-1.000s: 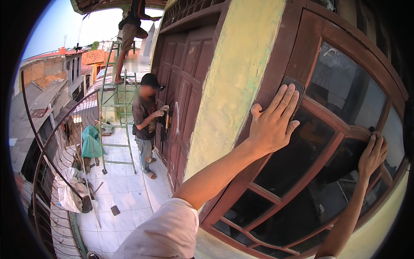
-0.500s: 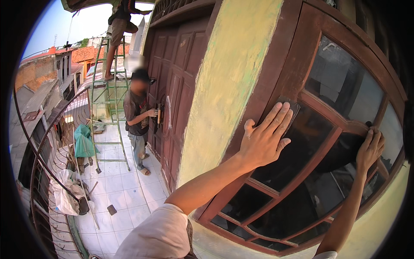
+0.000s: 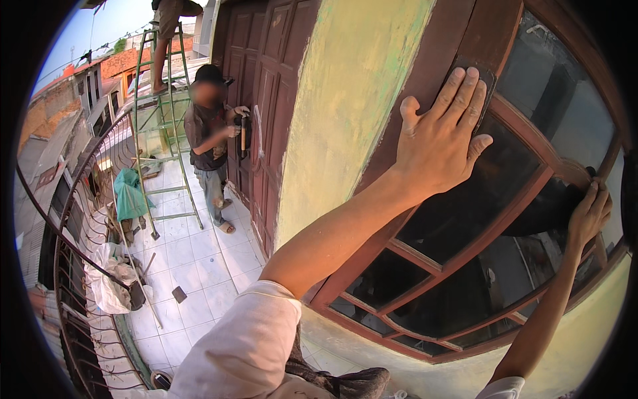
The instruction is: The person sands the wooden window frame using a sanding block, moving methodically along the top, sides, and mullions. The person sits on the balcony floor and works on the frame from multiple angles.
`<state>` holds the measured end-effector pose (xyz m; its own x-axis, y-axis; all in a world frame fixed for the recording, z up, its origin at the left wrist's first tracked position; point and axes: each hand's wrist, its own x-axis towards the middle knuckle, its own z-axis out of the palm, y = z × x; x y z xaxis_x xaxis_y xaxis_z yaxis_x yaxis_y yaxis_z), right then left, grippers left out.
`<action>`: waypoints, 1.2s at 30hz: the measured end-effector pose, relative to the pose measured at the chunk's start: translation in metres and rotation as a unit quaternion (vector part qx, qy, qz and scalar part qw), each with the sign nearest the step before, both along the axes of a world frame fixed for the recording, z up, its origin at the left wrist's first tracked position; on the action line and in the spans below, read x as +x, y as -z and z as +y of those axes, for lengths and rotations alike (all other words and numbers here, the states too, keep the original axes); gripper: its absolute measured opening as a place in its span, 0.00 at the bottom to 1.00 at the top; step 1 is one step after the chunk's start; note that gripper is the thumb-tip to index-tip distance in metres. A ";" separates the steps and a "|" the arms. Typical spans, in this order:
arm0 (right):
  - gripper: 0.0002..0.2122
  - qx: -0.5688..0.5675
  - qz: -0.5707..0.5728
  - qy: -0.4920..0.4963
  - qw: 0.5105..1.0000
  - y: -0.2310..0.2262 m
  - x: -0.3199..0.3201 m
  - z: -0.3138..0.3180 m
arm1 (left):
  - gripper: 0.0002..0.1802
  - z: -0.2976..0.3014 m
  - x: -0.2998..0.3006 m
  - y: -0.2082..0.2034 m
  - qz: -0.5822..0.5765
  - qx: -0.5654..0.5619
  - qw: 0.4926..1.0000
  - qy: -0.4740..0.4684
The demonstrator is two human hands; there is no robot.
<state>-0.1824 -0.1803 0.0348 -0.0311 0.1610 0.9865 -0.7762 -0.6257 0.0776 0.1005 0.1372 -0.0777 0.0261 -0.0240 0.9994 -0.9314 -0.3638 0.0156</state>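
My left hand (image 3: 442, 130) lies flat against the brown wooden window frame (image 3: 495, 33), its fingers stretched upward and the thumb out to the right. Beneath the fingers is a dark sheet (image 3: 490, 83), which looks like sandpaper, pressed onto the wood. Farther right, my right hand (image 3: 589, 214) has its fingers closed over a curved bar of the window, just under a small black knob. Dark glass panes (image 3: 468, 193) fill the spaces between the bars.
A co-worker (image 3: 214, 126) stands at the brown panelled door (image 3: 282, 100), both hands at its handle. Another person's legs show on a green ladder (image 3: 176, 133). A metal railing (image 3: 63, 266), a green bag (image 3: 129, 193) and a white sack (image 3: 106, 279) are at the left.
My left hand and the dark sheet have slid upward along the window frame. My right hand keeps its grip. The co-worker has brought a second hand to the door handle.
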 end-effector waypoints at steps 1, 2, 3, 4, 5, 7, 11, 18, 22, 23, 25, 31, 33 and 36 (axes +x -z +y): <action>0.18 0.011 -0.009 0.000 1.000 0.002 0.005 0.005 | 0.35 -0.001 0.001 -0.003 0.004 -0.007 1.000 -0.001; 0.18 0.020 -0.011 0.006 1.000 0.002 0.006 0.011 | 0.36 -0.003 0.000 -0.007 0.006 -0.017 1.000 0.003; 0.19 0.013 0.009 0.004 1.000 0.000 -0.002 0.006 | 0.35 -0.005 -0.004 0.011 0.013 -0.001 1.000 -0.005; 0.19 0.003 0.023 0.004 1.000 -0.003 -0.011 -0.003 | 0.35 -0.007 -0.010 0.042 0.015 0.014 1.000 -0.011; 0.19 -0.005 0.036 -0.001 0.999 -0.005 -0.014 -0.007 | 0.35 -0.003 -0.015 0.077 0.016 0.034 0.999 -0.019; 0.18 -0.021 -0.003 0.003 1.000 0.002 0.003 0.007 | 0.35 0.003 -0.012 0.104 0.006 0.056 0.998 -0.036; 0.18 -0.035 -0.002 0.008 0.999 0.000 0.004 0.004 | 0.34 -0.003 -0.008 0.051 -0.012 0.022 1.000 -0.008; 0.19 -0.027 0.012 -0.005 1.000 0.002 0.003 0.005 | 0.35 0.010 -0.013 0.128 0.060 0.076 0.994 -0.043; 0.18 -0.012 -0.027 -0.003 1.000 0.003 0.005 0.009 | 0.34 0.010 -0.009 0.148 0.017 0.077 0.995 -0.057; 0.19 -0.010 -0.028 -0.009 1.000 0.003 0.011 0.005 | 0.34 0.015 -0.008 0.128 0.012 0.070 0.995 -0.075; 0.19 -0.012 -0.012 0.004 1.000 0.005 0.001 -0.006 | 0.34 0.004 -0.007 0.068 0.047 0.051 0.997 -0.036; 0.19 -0.037 0.001 -0.001 0.999 0.005 0.008 0.011 | 0.34 0.010 -0.011 0.146 0.065 0.083 0.993 -0.054; 0.18 -0.018 -0.020 -0.020 0.999 0.004 0.018 0.024 | 0.34 0.015 -0.004 0.162 0.051 0.087 0.993 -0.069; 0.17 -0.040 -0.013 -0.019 0.999 0.003 0.010 0.031 | 0.34 0.009 -0.006 0.117 0.016 0.072 0.994 -0.085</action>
